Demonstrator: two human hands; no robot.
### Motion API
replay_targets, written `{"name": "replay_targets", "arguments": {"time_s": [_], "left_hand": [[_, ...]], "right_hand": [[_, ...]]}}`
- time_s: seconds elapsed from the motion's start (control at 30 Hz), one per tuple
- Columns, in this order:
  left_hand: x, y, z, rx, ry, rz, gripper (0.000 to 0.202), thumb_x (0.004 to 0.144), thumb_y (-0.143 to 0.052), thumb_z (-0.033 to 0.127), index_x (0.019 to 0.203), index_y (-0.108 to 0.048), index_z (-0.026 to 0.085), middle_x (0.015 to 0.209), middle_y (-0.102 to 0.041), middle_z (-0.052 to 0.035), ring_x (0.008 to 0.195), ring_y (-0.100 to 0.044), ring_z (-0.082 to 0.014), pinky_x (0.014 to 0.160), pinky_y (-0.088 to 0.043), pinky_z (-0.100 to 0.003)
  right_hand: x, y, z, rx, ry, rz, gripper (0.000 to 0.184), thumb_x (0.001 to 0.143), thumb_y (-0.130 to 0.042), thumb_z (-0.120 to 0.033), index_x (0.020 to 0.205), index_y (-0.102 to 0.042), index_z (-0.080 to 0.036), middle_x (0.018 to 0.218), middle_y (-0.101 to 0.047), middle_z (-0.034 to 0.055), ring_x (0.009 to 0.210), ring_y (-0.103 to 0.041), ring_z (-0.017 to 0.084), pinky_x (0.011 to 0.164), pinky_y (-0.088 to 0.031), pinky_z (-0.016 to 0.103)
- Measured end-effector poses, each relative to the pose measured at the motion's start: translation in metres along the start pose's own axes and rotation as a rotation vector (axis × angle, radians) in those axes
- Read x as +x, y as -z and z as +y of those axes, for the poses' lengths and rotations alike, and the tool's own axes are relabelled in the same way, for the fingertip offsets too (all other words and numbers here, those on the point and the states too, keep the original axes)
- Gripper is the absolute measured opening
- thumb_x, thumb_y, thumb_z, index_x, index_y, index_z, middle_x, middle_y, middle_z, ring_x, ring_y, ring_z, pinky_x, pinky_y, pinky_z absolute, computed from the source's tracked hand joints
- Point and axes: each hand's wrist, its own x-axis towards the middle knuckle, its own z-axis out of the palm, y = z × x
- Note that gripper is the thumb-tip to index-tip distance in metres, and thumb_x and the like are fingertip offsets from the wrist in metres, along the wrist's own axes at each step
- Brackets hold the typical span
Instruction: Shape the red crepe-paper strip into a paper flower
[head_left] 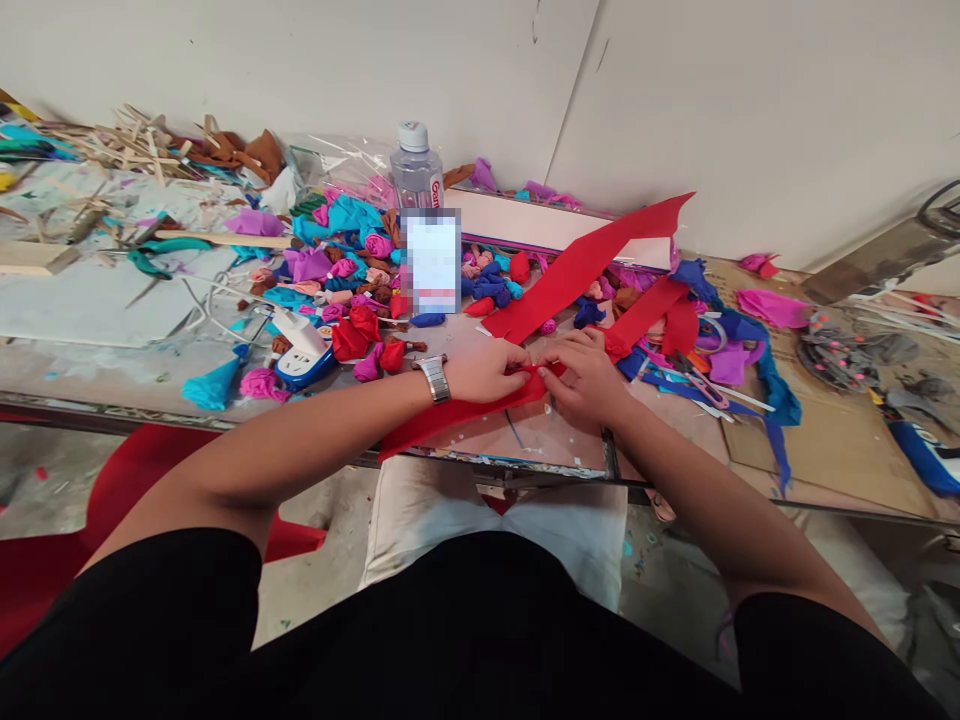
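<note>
Both hands meet over the front edge of the table, pinching a red strip (457, 412) of crepe-like paper or cloth. My left hand (487, 373), with a metal watch at the wrist, has its thumb and fingers closed on the strip. Close against it, my right hand (585, 378) grips the same strip between thumb and bent fingers. The strip trails down to the left under my left wrist. Behind the hands lies a longer red strip (585, 265), slanting up to the right. Another red piece (649, 315) lies beyond my right hand.
Several twisted rosettes (356, 330) crowd the table's middle. A water bottle (417, 175) and a blurred phone screen (432, 262) stand behind. To the left are a power strip (305, 362) and pliers (150, 255); pink-handled scissors (705, 385) and cardboard (825, 445) lie right.
</note>
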Motion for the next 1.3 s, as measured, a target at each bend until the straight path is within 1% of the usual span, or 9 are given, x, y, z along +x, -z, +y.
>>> {"name": "replay_targets", "arguments": {"time_s": [0.17,0.27,0.33,0.43,0.63,0.8,0.93,1.07,1.3], "left_hand": [[0.003,0.000,-0.003,-0.088,0.047,-0.024,0.025,0.088,-0.049,0.022,0.087,-0.073,0.014,0.073,-0.064,0.0003,0.068,-0.051,-0.0127,0.066,-0.035,-0.028],[0.004,0.001,-0.005,-0.094,0.062,-0.023,0.021,0.086,-0.049,0.022,0.080,-0.068,0.015,0.068,-0.060,0.0016,0.066,-0.049,-0.0126,0.065,-0.035,-0.028],[0.004,0.001,-0.005,-0.088,0.064,-0.016,0.020,0.086,-0.049,0.021,0.078,-0.067,0.015,0.066,-0.059,0.0020,0.066,-0.049,-0.0125,0.065,-0.035,-0.028],[0.003,0.000,-0.004,-0.080,0.066,-0.016,0.022,0.088,-0.050,0.022,0.082,-0.070,0.015,0.068,-0.061,0.0017,0.066,-0.051,-0.0125,0.065,-0.035,-0.028],[0.000,0.002,0.005,-0.021,0.053,0.017,0.028,0.096,-0.054,0.030,0.083,-0.073,0.014,0.067,-0.062,0.0003,0.064,-0.049,-0.0123,0.063,-0.032,-0.028],[-0.002,0.004,0.009,0.093,0.050,0.063,0.027,0.093,-0.054,0.026,0.085,-0.078,0.015,0.067,-0.067,-0.0018,0.060,-0.047,-0.0126,0.063,-0.030,-0.030],[-0.003,0.004,0.009,0.141,0.032,0.060,0.028,0.092,-0.054,0.027,0.079,-0.074,0.015,0.065,-0.064,-0.0022,0.059,-0.044,-0.0126,0.062,-0.028,-0.031],[-0.003,0.003,0.008,0.123,0.005,0.044,0.029,0.094,-0.054,0.030,0.078,-0.073,0.016,0.067,-0.065,-0.0019,0.061,-0.046,-0.0127,0.064,-0.030,-0.030],[-0.001,0.003,0.006,0.057,0.039,0.039,0.024,0.089,-0.055,0.024,0.083,-0.077,0.015,0.065,-0.065,-0.0006,0.060,-0.047,-0.0127,0.062,-0.031,-0.030]], "right_hand": [[0.001,0.001,0.000,-0.003,0.005,0.016,0.019,0.106,-0.061,-0.038,0.102,-0.075,-0.027,0.106,-0.085,0.0058,0.107,-0.071,0.028,0.105,-0.038,0.051],[0.002,0.001,0.002,0.003,0.033,0.038,0.020,0.106,-0.062,-0.039,0.102,-0.078,-0.027,0.106,-0.086,0.0050,0.105,-0.071,0.028,0.104,-0.039,0.051],[0.002,0.000,0.002,0.010,0.038,0.042,0.021,0.107,-0.062,-0.039,0.102,-0.079,-0.028,0.106,-0.087,0.0047,0.104,-0.072,0.027,0.104,-0.039,0.052],[0.002,0.001,0.001,0.013,0.016,0.032,0.021,0.106,-0.062,-0.040,0.102,-0.079,-0.028,0.108,-0.087,0.0050,0.105,-0.073,0.028,0.106,-0.040,0.053],[0.002,0.003,-0.001,0.011,0.009,0.027,0.020,0.106,-0.061,-0.040,0.104,-0.077,-0.028,0.109,-0.086,0.0051,0.105,-0.071,0.028,0.104,-0.040,0.052],[0.002,0.003,-0.001,0.008,-0.023,0.019,0.024,0.107,-0.058,-0.043,0.111,-0.077,-0.029,0.107,-0.086,0.0052,0.106,-0.071,0.029,0.105,-0.038,0.053],[0.001,0.001,0.000,0.024,-0.019,-0.007,0.023,0.107,-0.059,-0.042,0.108,-0.077,-0.028,0.104,-0.085,0.0049,0.105,-0.070,0.029,0.106,-0.037,0.053],[0.000,0.001,0.000,0.017,-0.003,-0.026,0.018,0.106,-0.061,-0.038,0.107,-0.077,-0.027,0.100,-0.084,0.0037,0.102,-0.070,0.027,0.105,-0.036,0.052],[0.000,0.001,0.000,0.032,-0.011,-0.021,0.019,0.107,-0.061,-0.037,0.107,-0.077,-0.028,0.102,-0.085,0.0038,0.103,-0.070,0.027,0.108,-0.036,0.052]]}}
